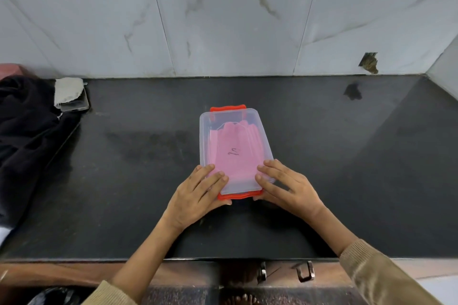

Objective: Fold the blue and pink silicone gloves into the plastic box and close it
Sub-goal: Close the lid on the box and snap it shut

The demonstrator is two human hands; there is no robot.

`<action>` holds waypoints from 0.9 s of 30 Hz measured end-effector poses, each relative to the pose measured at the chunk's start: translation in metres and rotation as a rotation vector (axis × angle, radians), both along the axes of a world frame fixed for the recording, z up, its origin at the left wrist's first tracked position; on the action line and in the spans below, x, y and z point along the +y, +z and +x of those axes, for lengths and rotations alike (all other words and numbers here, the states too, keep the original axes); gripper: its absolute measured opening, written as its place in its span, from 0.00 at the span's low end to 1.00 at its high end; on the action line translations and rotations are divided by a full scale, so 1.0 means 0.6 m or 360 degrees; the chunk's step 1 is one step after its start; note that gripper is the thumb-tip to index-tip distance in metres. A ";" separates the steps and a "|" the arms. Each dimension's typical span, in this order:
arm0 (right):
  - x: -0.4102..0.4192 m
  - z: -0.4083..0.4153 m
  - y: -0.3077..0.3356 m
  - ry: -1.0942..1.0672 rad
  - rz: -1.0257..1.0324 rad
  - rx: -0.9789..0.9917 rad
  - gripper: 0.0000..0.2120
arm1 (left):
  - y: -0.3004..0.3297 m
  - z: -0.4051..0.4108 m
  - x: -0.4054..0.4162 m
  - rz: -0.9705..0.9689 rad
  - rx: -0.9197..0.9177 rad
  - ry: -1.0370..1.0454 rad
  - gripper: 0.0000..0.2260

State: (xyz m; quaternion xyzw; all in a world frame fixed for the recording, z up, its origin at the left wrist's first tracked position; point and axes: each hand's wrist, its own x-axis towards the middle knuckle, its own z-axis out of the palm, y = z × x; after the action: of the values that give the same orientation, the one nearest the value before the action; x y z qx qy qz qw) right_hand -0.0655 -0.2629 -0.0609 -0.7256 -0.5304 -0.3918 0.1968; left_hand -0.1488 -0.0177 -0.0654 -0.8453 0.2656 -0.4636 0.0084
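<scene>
The clear plastic box (236, 151) lies flat on the middle of a dark countertop (347, 168), its long side running from near to far and turned slightly to the left at the far end. Its see-through lid (233, 119) sits on top, and a pink silicone glove (235, 156) shows through it, fingers pointing far; a small dark scribble marks the lid over the glove's middle. The blue glove cannot be made out through the lid. An orange-red latch (228, 108) stands at the far short end, and another orange-red latch (239, 196) runs along the near short end.

Both hands rest on the near end of the box. The left hand (198, 193) lies with fairly straight fingers pressing on the lid's near left corner, its thumb against the near latch. The right hand (288, 188) mirrors it on the near right corner, fingers flat on the lid and thumb at the latch's right end. Neither hand is wrapped round anything.

At the far left, well apart from the box, a heap of black cloth (27, 136) covers the counter's edge, with a pale grey rag (68, 91) lying on a clear flat item just beside it. A marble-patterned tiled wall (223, 27) rises behind the counter, with a chipped hole (369, 63) low on the right. Below the near edge, two metal drawer handles (306, 275) show. Nothing lies between the hands and the box.
</scene>
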 end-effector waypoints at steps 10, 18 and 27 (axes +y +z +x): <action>0.015 -0.031 0.000 0.0107 0.0288 0.0593 0.14 | 0.012 -0.013 -0.026 -0.0500 0.0236 -0.0100 0.15; 0.020 -0.040 0.001 0.0055 0.0413 0.0703 0.13 | 0.004 -0.015 -0.045 -0.0740 0.0258 -0.0061 0.12; 0.016 -0.054 0.065 0.0068 0.0839 0.1323 0.23 | 0.073 -0.038 -0.067 -0.1491 0.0494 -0.0060 0.20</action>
State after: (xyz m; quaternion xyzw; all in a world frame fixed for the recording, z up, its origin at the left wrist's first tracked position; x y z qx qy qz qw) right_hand -0.0978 -0.2530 -0.0218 -0.7350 -0.3044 -0.1858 0.5768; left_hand -0.1717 -0.0580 -0.0219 -0.8124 0.0421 -0.4017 -0.4206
